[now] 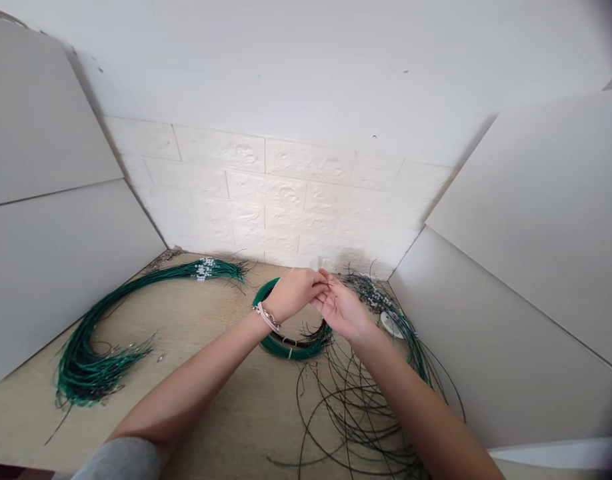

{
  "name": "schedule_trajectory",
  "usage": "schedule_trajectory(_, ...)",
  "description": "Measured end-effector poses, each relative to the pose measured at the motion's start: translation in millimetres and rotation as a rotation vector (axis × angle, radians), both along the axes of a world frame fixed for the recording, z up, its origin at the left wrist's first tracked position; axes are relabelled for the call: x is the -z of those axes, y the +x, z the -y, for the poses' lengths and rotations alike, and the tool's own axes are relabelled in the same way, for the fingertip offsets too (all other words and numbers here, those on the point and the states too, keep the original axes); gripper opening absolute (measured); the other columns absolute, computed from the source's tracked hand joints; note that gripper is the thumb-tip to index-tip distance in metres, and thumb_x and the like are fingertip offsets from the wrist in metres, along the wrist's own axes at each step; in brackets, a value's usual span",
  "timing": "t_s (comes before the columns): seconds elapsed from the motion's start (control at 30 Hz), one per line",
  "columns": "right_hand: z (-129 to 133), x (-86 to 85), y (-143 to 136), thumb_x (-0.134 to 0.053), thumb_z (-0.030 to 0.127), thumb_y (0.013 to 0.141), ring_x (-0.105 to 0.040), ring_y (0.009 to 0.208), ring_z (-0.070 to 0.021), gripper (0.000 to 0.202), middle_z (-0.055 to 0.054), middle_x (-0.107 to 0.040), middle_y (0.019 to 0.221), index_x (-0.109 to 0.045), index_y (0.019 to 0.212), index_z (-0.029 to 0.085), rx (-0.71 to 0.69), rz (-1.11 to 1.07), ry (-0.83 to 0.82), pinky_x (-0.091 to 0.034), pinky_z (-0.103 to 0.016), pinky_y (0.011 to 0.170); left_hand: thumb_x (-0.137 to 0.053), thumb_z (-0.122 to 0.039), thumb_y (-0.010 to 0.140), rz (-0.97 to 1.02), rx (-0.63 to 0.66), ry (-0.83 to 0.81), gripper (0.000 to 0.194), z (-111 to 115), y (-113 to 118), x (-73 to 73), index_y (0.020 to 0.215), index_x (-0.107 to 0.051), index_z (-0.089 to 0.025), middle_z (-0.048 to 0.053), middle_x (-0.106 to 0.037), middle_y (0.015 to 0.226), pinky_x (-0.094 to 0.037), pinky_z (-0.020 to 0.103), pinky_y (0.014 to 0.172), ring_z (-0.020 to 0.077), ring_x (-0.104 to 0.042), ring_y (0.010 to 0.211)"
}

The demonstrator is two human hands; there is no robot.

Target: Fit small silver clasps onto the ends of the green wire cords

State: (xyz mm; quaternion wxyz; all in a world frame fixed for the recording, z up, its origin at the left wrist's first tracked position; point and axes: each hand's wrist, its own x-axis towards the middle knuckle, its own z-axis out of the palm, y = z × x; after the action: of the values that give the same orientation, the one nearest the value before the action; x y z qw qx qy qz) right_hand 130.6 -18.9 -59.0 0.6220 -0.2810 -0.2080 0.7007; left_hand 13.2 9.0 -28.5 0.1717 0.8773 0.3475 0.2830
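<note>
My left hand (297,292), with a bracelet at the wrist, meets my right hand (342,308) above a coiled green wire bundle (296,351). The left fingers are pressed together at the right fingertips; whatever they pinch is too small to make out. My right hand is palm up with its fingers curled, and anything held there cannot be made out either. Black wire ends lie inside the coil. Loose dark wires (359,407) spread under my right forearm, beside another green wire bundle (411,340) with white tags.
A long curved green bundle (89,327) with white tags lies on the left of the wooden tabletop (186,333). White panels (51,267) stand at both sides, and a white brick-pattern wall (286,193) closes the back. A white disc (392,325) lies right.
</note>
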Motion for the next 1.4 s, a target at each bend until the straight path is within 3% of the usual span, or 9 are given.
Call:
schedule_trajectory(0.17,-1,1.5,1,-0.047,0.011,0.078,-0.061,0.075,-0.0112,0.011,-0.003,-0.063,0.078,-0.052,0.085,0.017,0.007,-0.012,0.016,-0.051,-0.028,0.076,-0.050,-0.029,0.078,0.169,0.037,-0.230,0.022,-4,-2,-0.5,0.078,-0.067,-0.015,0.004,-0.066,0.075,-0.040,0.022,0.063,0.0138,-0.056,0.069)
schedule_trajectory(0.27,-5,6.0,6,-0.046,0.005,0.075,-0.059,0.063,-0.0087,0.015,0.000,-0.059,0.068,-0.050,0.080,0.019,0.092,0.003,-0.017,-0.052,-0.025,0.070,-0.053,-0.031,0.075,0.253,0.004,-0.316,0.023,-8,-4,-1.7,0.081,-0.067,-0.014,0.004,-0.067,0.078,-0.041,0.023,0.063,0.0146,-0.057,0.071)
schedule_trajectory(0.37,-9,8.4,11,-0.043,0.004,0.072,-0.037,0.037,-0.0048,0.015,0.009,-0.037,0.046,-0.044,0.072,0.019,0.131,0.047,-0.087,-0.044,-0.018,0.047,-0.056,-0.035,0.073,0.292,-0.050,-0.308,0.026,-11,-7,-3.7,0.081,-0.067,-0.012,0.005,-0.067,0.077,-0.041,0.023,0.061,0.0147,-0.057,0.069)
schedule_trajectory(0.53,-4,-3.8,12,-0.052,0.025,0.073,-0.014,0.035,-0.0047,0.009,0.012,-0.017,0.041,-0.046,0.073,0.018,-0.039,0.165,-0.063,-0.020,-0.016,0.033,-0.056,-0.036,0.074,0.271,-0.070,-0.224,0.026,-9,-10,-9.2,0.082,-0.067,-0.013,0.006,-0.067,0.080,-0.041,0.023,0.062,0.0151,-0.057,0.070)
schedule_trajectory(0.83,4,-14.3,15,-0.068,0.035,0.064,-0.012,0.038,-0.0034,0.027,0.013,-0.016,0.042,-0.049,0.072,0.017,-0.120,0.352,0.098,-0.015,-0.016,0.035,-0.051,-0.029,0.078,0.151,-0.070,-0.044,0.023,0,-8,-13.6,0.088,-0.068,-0.017,0.004,-0.066,0.078,-0.038,0.022,0.063,0.0133,-0.054,0.070)
schedule_trajectory(1.0,1,-13.1,21,-0.065,0.038,0.068,-0.011,0.038,-0.0030,0.028,0.012,-0.015,0.043,-0.054,0.079,0.015,-0.092,0.380,0.112,-0.016,-0.015,0.034,-0.056,-0.040,0.074,0.190,0.055,-0.224,0.036,-1,-11,-15.3,0.100,-0.064,-0.017,-0.002,-0.052,0.057,-0.034,0.021,0.055,0.0100,-0.044,0.056)
schedule_trajectory(1.13,0,-16.7,25,-0.063,0.044,0.069,-0.014,0.037,-0.0031,0.030,0.011,-0.017,0.043,-0.055,0.077,0.016,0.027,0.463,0.164,-0.021,-0.016,0.034,-0.034,-0.044,0.084,0.391,0.062,-0.409,0.046,3,-10,-20.0,0.094,-0.064,-0.011,0.001,-0.052,0.062,-0.035,0.023,0.057,0.0101,-0.044,0.058)
schedule_trajectory(1.23,1,-19.7,25,-0.061,0.045,0.069,-0.017,0.036,-0.0036,0.029,0.011,-0.020,0.043,-0.055,0.076,0.017,0.092,0.522,0.198,-0.026,-0.017,0.034,-0.040,-0.039,0.082,0.463,0.031,-0.444,0.036,5,-7,-22.3,0.084,-0.062,-0.011,0.001,-0.054,0.067,-0.037,0.023,0.061,0.0098,-0.046,0.062)
schedule_trajectory(1.4,5,-23.2,20,-0.061,0.045,0.068,-0.021,0.036,-0.0045,0.028,0.010,-0.025,0.044,-0.050,0.070,0.019,0.065,0.466,0.199,-0.031,-0.019,0.035,-0.045,-0.036,0.081,0.438,0.153,-0.481,0.028,7,-6,-21.3,0.079,-0.059,-0.012,0.003,-0.059,0.075,-0.039,0.025,0.071,0.0116,-0.051,0.071)
